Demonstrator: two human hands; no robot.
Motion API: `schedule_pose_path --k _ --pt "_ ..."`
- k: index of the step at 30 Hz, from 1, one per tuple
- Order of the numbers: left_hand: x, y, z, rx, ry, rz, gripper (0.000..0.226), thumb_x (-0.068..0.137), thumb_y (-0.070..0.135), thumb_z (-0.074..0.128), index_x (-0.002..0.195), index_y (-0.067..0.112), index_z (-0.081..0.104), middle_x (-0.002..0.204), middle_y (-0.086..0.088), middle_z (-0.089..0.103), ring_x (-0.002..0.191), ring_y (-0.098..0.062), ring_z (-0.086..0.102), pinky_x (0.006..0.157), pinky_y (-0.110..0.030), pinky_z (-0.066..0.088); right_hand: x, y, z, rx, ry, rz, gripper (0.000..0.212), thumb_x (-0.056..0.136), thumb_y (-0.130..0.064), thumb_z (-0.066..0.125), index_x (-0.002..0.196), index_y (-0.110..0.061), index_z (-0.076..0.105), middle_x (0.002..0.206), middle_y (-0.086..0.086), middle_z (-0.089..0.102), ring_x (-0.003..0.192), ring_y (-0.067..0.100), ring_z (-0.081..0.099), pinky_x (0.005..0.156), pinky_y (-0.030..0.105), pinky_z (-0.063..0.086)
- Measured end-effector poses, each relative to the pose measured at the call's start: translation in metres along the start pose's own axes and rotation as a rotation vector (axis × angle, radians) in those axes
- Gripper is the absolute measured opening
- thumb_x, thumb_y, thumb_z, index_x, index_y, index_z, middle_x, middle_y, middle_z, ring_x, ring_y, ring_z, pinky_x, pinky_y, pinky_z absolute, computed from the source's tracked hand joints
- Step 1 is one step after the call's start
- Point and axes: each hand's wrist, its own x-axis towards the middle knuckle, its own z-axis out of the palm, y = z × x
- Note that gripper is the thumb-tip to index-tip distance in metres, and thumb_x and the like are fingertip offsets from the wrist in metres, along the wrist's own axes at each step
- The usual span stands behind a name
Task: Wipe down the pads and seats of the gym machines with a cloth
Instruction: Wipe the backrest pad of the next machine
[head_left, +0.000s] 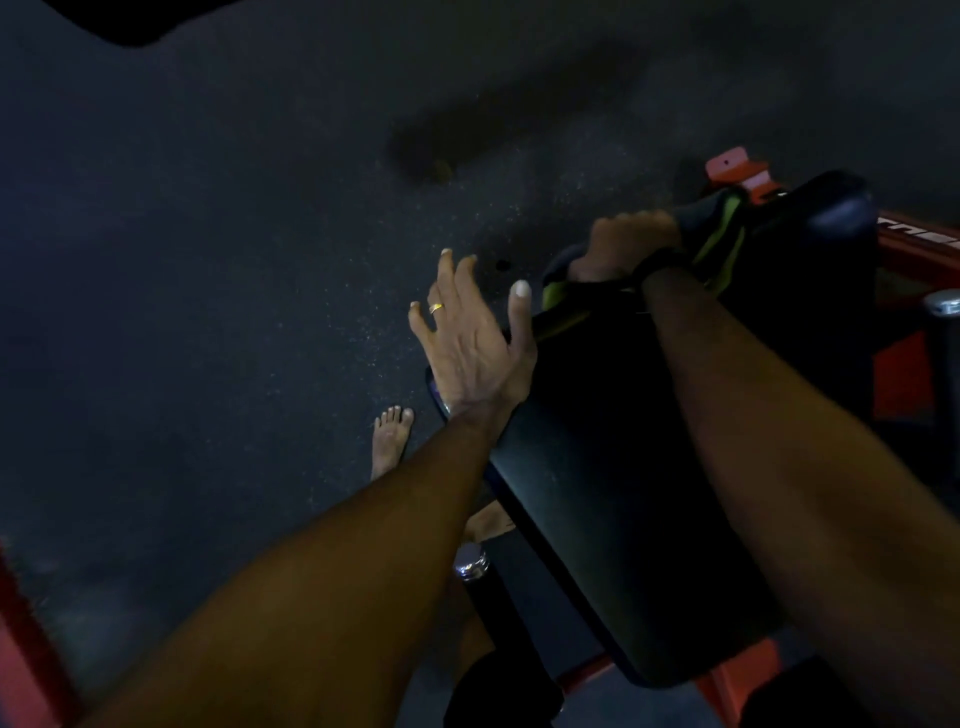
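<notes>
A long black padded seat (597, 467) of a red-framed gym machine runs from the lower middle up to the right. My right hand (628, 244) grips a dark cloth with yellow-green trim (711, 234) and presses it on the pad's far end. My left hand (467, 332) hovers at the pad's left edge with fingers spread and straight, a gold ring on one finger; its thumb lies close to the pad's edge. It holds nothing.
Dark speckled rubber floor (234, 260) fills the left and top. My bare foot (390, 441) stands by the pad's left side. Red frame parts (904, 384) and a chrome peg (943, 306) sit at the right; another chrome knob (471, 564) lies below the pad.
</notes>
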Motion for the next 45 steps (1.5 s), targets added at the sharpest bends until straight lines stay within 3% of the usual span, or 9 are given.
schedule_pose_path --k 5,7,11,19,24,30,34,38,45 --pt "0.003 -0.014 -0.019 -0.613 0.201 -0.113 0.059 0.101 0.05 0.038 0.143 0.01 0.045 0.132 0.01 0.055 0.119 0.006 0.051 0.109 -0.037 0.04 -0.036 -0.074 0.023 0.065 0.077 -0.125 0.048 0.095 -0.049 0.052 0.127 -0.014 0.063 0.135 0.015 0.061 0.127 0.033 0.056 0.105 0.039 0.035" --pt "0.012 -0.019 -0.034 -0.632 0.289 -0.131 0.05 0.103 0.038 0.041 0.138 0.004 0.049 0.118 0.012 0.059 0.106 0.009 0.055 0.098 -0.025 0.045 -0.059 -0.108 0.034 0.099 0.101 -0.231 0.036 0.1 -0.042 0.046 0.119 -0.017 0.064 0.13 0.012 0.064 0.123 0.031 0.058 0.103 0.04 0.036" --pt "0.031 -0.035 -0.055 -0.607 0.282 -0.078 0.045 0.104 0.035 0.039 0.132 0.003 0.054 0.117 -0.002 0.061 0.104 -0.012 0.059 0.093 -0.034 0.049 -0.095 -0.139 0.052 0.165 0.259 -0.364 0.025 0.094 -0.044 0.05 0.074 -0.029 0.048 0.099 0.001 0.071 0.1 0.027 0.064 0.099 0.042 0.033" --pt "0.026 -0.009 -0.041 -0.513 0.246 -0.003 0.038 0.107 0.034 0.039 0.126 0.007 0.058 0.092 0.028 0.059 0.085 0.007 0.056 0.08 -0.027 0.048 -0.096 -0.084 0.091 0.344 0.671 -0.341 0.031 0.068 -0.034 0.066 0.088 -0.011 0.073 0.087 0.006 0.067 0.088 0.031 0.059 0.091 0.046 0.04" --pt "0.017 0.019 -0.025 -0.4 0.214 -0.025 0.051 0.103 0.049 0.032 0.13 0.014 0.057 0.112 0.01 0.065 0.108 -0.019 0.061 0.101 -0.055 0.043 -0.059 -0.032 0.059 0.265 0.604 -0.171 0.045 0.074 -0.058 0.059 0.083 -0.017 0.073 0.082 0.006 0.07 0.089 0.03 0.059 0.09 0.044 0.035" --pt "0.015 0.057 0.014 -0.032 -0.061 -0.02 0.054 0.1 0.046 0.034 0.139 0.011 0.046 0.141 -0.01 0.055 0.129 -0.03 0.05 0.118 -0.05 0.024 -0.036 0.007 0.048 0.244 0.605 -0.097 0.054 0.091 -0.059 0.04 0.086 -0.016 0.072 0.093 0.006 0.072 0.1 0.028 0.058 0.095 0.046 0.032" --pt "0.022 0.085 0.046 0.147 -0.115 0.08 0.049 0.103 0.045 0.033 0.135 0.01 0.046 0.146 -0.014 0.049 0.132 -0.031 0.048 0.12 -0.053 0.017 -0.014 0.048 0.041 0.22 0.614 -0.056 0.05 0.087 -0.058 0.042 0.092 -0.017 0.07 0.099 0.006 0.071 0.107 0.028 0.055 0.097 0.044 0.03" --pt "0.017 0.102 0.072 0.25 -0.161 -0.069 0.062 0.105 0.051 0.025 0.148 0.008 0.038 0.157 -0.017 0.037 0.141 -0.035 0.04 0.122 -0.054 0.013 0.006 0.101 0.025 0.193 0.601 -0.004 0.047 0.083 -0.061 0.059 0.101 -0.019 0.071 0.108 0.007 0.07 0.114 0.03 0.054 0.101 0.042 0.028" --pt "0.007 0.103 0.089 0.398 -0.079 0.066 0.064 0.103 0.053 0.016 0.139 0.011 0.048 0.151 -0.014 0.044 0.133 -0.034 0.046 0.114 -0.056 0.027 0.054 0.203 -0.006 0.2 0.575 0.192 0.062 0.079 -0.068 0.061 0.098 -0.01 0.07 0.106 0.018 0.069 0.108 0.036 0.057 0.101 0.047 0.031"
